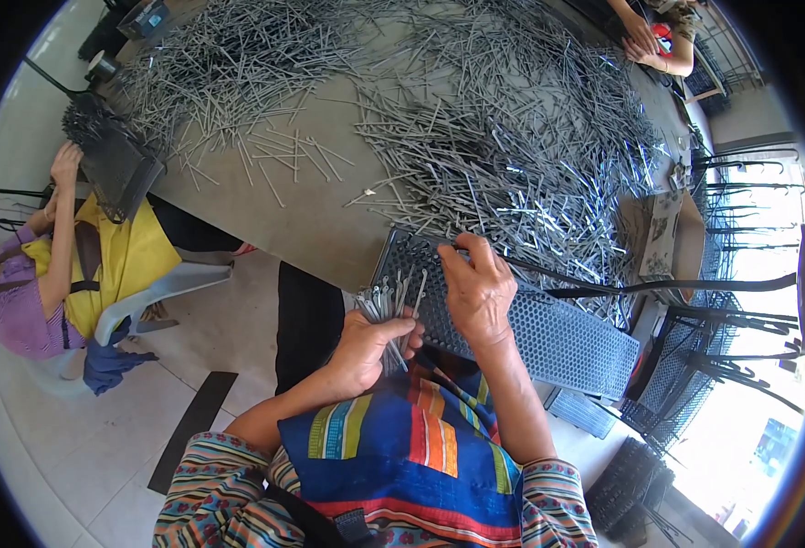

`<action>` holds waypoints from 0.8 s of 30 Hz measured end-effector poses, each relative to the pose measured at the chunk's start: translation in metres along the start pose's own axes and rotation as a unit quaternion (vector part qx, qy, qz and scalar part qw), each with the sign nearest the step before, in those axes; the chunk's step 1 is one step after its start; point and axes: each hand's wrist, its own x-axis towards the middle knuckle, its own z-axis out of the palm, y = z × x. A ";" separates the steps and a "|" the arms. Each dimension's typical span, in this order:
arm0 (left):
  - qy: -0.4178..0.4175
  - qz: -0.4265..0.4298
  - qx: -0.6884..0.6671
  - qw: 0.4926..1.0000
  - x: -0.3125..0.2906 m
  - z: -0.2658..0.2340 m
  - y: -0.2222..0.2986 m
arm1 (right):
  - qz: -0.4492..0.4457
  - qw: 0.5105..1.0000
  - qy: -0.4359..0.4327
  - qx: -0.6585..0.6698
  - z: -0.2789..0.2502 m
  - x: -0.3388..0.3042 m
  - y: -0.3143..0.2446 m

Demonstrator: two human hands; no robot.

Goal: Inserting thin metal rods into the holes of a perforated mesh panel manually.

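Note:
My left hand (372, 349) is closed around a bunch of thin grey metal rods (387, 306), whose upper ends fan out above my thumb. Just to its right lies a dark perforated rack (548, 338), a long tray full of round holes, slanting from the table edge toward the lower right. Over the rack's far left part is my right hand (480, 288), its fingertips bent together in a pinch. Whatever those fingertips hold is too small or hidden to make out. Some holes at the rack's far left end (404, 248) look filled.
Large heaps of loose rods (503, 173) cover much of the grey table (302, 219). An open carton (672, 237) stands at the right, near hanging black racks (694, 356). A seated person in purple (32, 310) works at the left; another person's hands (644, 46) show at the far right.

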 end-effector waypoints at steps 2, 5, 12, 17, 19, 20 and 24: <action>-0.010 -0.018 -0.011 1.000 -0.001 0.000 0.000 | 0.001 1.000 0.001 0.003 0.003 -0.007 0.003; -0.012 -0.021 -0.008 1.000 -0.004 0.001 0.002 | 0.004 1.000 0.011 0.019 0.007 -0.009 0.004; -0.021 -0.019 0.009 1.000 -0.001 -0.007 -0.005 | 0.043 0.996 0.001 0.083 0.007 -0.003 0.008; -0.029 -0.009 0.018 0.999 -0.001 -0.006 -0.005 | 0.024 0.998 -0.020 0.055 0.004 -0.002 0.009; -0.035 -0.011 0.012 0.999 0.000 -0.006 -0.007 | 0.027 0.998 0.005 0.061 0.004 -0.008 0.007; -0.038 -0.013 0.005 0.999 0.001 -0.006 -0.007 | 0.026 0.998 0.004 0.062 0.003 -0.011 0.005; -0.038 -0.017 0.025 0.999 -0.002 -0.004 -0.005 | 0.231 0.919 -0.056 0.313 -0.004 -0.032 0.000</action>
